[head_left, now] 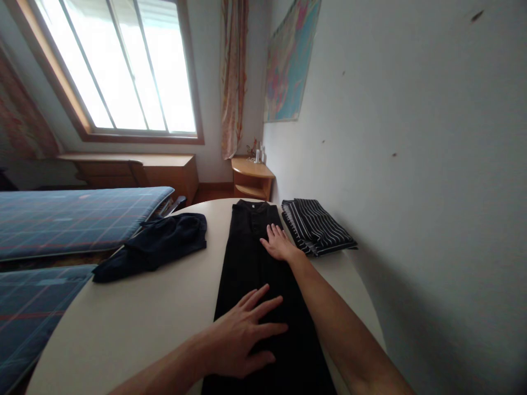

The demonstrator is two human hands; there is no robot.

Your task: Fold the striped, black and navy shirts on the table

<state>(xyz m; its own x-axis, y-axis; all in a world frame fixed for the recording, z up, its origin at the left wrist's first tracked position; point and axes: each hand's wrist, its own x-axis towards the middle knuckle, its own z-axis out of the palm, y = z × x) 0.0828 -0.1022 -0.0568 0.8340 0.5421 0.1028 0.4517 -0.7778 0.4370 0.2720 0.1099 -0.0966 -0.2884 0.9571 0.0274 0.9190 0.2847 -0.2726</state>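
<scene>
A long black garment [247, 263] lies stretched lengthwise over the table, looking like a pair of trousers with a small pale label at its far end. My right hand [279, 242] rests flat on its upper right part, fingers extended. Nearer to me, my left hand [245, 332] is spread over the garment's lower middle, palm down; whether the palm touches the cloth I cannot tell. Neither hand grips anything. Just right of the garment sits a folded black-and-white striped cloth [319, 226]. To the left, a crumpled dark navy garment [164, 244] lies at the table edge.
The round cream table [164, 312] stands close to the white wall [432, 208] on the right. Plaid blue mattresses [82, 219] border it on the left. Beyond are a small wooden corner shelf [252, 167], a wooden desk [168, 160] and a bright window.
</scene>
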